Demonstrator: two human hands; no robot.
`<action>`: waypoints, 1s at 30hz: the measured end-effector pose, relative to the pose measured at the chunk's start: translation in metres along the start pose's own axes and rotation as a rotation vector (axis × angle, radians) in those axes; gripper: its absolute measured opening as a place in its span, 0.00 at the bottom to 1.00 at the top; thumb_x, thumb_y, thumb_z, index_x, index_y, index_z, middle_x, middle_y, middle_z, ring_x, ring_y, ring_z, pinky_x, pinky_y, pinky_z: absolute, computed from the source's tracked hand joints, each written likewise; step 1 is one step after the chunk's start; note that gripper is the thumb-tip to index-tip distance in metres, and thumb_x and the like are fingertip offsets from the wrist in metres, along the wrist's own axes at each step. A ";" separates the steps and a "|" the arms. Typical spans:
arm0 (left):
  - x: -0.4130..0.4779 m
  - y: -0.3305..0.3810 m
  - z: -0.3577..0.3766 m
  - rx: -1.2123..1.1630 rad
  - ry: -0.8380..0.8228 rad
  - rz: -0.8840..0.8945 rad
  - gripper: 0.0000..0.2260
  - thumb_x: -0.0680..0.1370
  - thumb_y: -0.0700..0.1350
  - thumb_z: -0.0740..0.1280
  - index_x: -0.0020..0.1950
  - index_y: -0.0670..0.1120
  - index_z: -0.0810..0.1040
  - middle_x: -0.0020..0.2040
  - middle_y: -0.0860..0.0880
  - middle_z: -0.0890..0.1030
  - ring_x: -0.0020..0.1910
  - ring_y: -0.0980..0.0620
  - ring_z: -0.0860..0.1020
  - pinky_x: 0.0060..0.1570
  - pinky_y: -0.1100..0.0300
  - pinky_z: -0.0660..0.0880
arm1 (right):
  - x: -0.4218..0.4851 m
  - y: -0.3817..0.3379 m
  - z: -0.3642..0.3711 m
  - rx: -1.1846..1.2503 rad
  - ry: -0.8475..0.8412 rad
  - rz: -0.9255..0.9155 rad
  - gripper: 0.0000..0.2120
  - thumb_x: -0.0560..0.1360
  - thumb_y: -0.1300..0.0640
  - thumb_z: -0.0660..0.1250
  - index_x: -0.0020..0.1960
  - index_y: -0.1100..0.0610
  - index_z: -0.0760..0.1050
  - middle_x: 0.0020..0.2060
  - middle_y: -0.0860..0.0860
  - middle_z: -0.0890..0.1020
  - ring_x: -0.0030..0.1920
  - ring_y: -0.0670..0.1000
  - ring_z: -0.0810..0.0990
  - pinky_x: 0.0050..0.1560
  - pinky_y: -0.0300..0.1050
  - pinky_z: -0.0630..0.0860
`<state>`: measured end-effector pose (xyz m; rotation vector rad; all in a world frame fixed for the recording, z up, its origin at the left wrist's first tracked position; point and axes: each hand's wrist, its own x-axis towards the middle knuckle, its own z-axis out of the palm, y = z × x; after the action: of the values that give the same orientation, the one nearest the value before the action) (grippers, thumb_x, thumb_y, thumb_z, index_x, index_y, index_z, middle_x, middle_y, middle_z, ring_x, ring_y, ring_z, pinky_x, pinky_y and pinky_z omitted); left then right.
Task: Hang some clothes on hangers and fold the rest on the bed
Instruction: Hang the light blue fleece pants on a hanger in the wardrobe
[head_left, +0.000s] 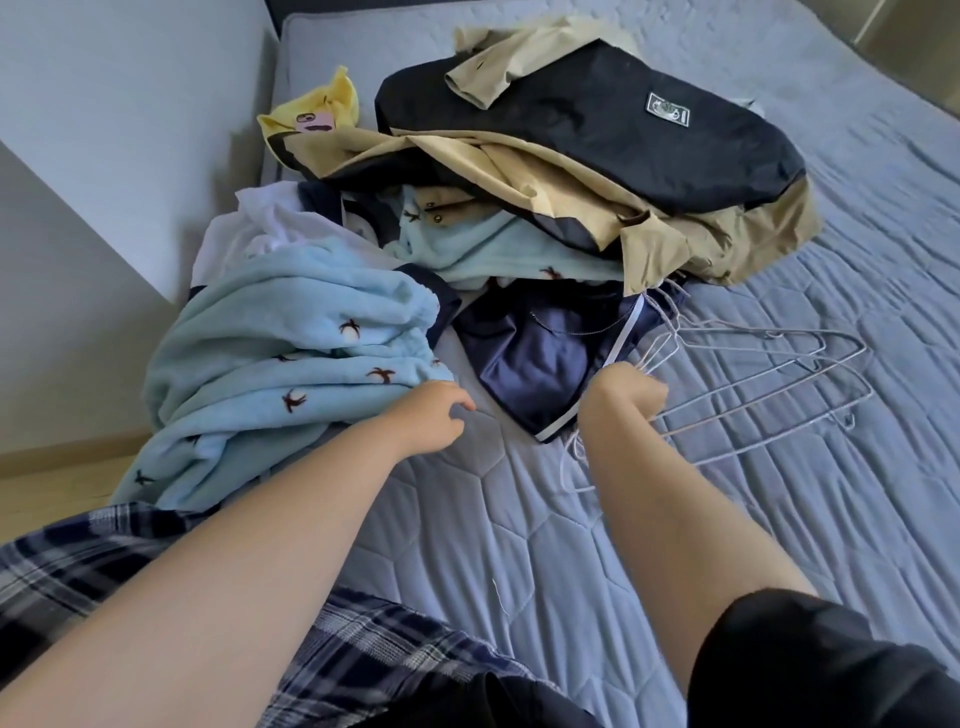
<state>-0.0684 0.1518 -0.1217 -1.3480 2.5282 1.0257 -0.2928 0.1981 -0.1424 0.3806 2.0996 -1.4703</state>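
Observation:
A heap of clothes lies on the bed (779, 493). A light blue fleece garment with dark bird prints (291, 364) is at the left. A navy satin piece (540, 358) is in the middle. Behind them lie tan shirts (571, 192) and a black garment with a patch (623, 124). Several wire hangers (769, 384) lie to the right of the navy piece. My right hand (626, 397) is closed around the hangers' hook ends. My left hand (434, 415) hovers over the mattress beside the blue fleece, fingers loosely curled, holding nothing.
A yellow garment with a pink phone (315, 122) on it sits at the back left of the heap. A plaid cloth (104, 566) lies at the bed's near left edge. A white wall (104, 156) runs along the left.

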 end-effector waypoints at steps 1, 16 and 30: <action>-0.001 -0.001 0.000 -0.025 0.003 -0.017 0.15 0.77 0.41 0.62 0.63 0.50 0.77 0.63 0.52 0.75 0.59 0.53 0.74 0.59 0.62 0.69 | -0.008 0.000 0.003 0.010 0.069 0.001 0.16 0.78 0.58 0.59 0.65 0.59 0.70 0.64 0.54 0.73 0.59 0.55 0.74 0.56 0.47 0.70; -0.024 -0.044 -0.015 -0.550 0.194 -0.178 0.18 0.83 0.47 0.56 0.36 0.45 0.77 0.28 0.49 0.80 0.30 0.55 0.77 0.39 0.61 0.73 | -0.135 -0.011 0.044 0.325 -0.385 0.118 0.11 0.78 0.65 0.58 0.59 0.67 0.72 0.39 0.60 0.77 0.31 0.53 0.76 0.30 0.41 0.69; -0.064 -0.095 -0.015 -0.615 0.710 -0.211 0.14 0.79 0.53 0.64 0.59 0.47 0.77 0.50 0.48 0.80 0.50 0.49 0.79 0.52 0.55 0.75 | -0.249 -0.031 0.082 0.280 -0.715 -0.242 0.08 0.80 0.64 0.60 0.43 0.62 0.74 0.24 0.52 0.72 0.18 0.45 0.70 0.28 0.43 0.75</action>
<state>0.0463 0.1516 -0.1346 -2.4624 2.4702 1.5755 -0.0844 0.1293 0.0045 -0.2852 1.4053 -1.7151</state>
